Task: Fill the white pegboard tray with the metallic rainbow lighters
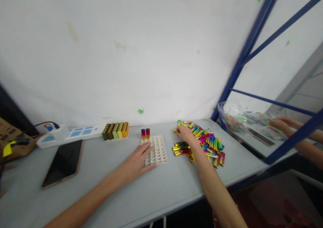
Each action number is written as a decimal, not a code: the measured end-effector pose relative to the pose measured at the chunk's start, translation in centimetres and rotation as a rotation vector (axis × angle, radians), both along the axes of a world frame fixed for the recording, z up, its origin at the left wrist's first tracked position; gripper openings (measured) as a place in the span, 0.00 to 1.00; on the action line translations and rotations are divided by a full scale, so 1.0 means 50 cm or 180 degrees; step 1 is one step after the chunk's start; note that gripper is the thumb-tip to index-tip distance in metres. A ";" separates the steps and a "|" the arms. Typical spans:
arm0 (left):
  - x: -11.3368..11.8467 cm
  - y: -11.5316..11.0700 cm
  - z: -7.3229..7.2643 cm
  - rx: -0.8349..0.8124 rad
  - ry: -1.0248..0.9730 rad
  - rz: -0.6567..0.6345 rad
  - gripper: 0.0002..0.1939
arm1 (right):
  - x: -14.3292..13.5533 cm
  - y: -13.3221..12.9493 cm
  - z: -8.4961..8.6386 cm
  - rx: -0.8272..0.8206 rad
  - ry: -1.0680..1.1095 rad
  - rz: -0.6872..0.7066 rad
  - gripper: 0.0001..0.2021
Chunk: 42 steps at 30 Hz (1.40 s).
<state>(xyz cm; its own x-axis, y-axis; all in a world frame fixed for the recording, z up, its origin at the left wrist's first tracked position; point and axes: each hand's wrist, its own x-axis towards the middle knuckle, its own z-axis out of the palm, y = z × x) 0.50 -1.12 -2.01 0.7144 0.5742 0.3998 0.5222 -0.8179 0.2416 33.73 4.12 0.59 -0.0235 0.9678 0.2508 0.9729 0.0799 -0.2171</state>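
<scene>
My left hand (138,160) lies with fingers spread on the left side of a white tray with rows of holes (158,149), thumb at its near edge. Two red-and-gold lighter casings (145,133) stand upright at the tray's far left corner. My right hand (184,133) reaches over the far left side of a loose pile of shiny lighter casings (208,140) in gold, green, pink and blue. Its fingers are closed around a gold lighter casing (175,131), partly hidden by the fingers.
Left of the tray stands a second tray packed with upright lighters (116,131), beside a white power strip (83,132). A dark tablet (63,161) lies at the left. Blue metal framing (236,69) rises at the right; beyond it, another person's hands (282,123) work near a plastic bag (233,115).
</scene>
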 end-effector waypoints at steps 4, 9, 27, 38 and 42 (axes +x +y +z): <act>-0.001 0.000 0.001 -0.0027 -0.0007 0.0004 0.34 | -0.017 -0.006 0.021 0.0015 -0.0101 -0.0004 0.05; 0.002 0.003 -0.002 -0.0028 -0.0062 -0.0055 0.34 | -0.048 -0.020 0.057 0.0812 0.0715 0.0558 0.11; 0.008 -0.016 0.020 -0.0134 0.0159 0.0019 0.35 | -0.176 -0.030 0.036 0.0483 0.1166 0.1176 0.08; 0.007 -0.006 0.005 -0.0050 0.0123 0.0003 0.35 | -0.219 0.002 -0.009 0.0723 0.0987 0.1216 0.12; 0.009 -0.006 0.005 -0.0042 0.0208 0.0055 0.37 | -0.220 0.014 -0.023 0.0839 0.1044 0.1296 0.12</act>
<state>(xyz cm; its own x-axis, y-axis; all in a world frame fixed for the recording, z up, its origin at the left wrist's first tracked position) 0.93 -1.42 -1.77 0.7286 0.5917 0.3451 0.5513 -0.8055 0.2173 22.72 4.80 -0.54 -0.2609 0.8009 0.5389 0.7377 0.5255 -0.4238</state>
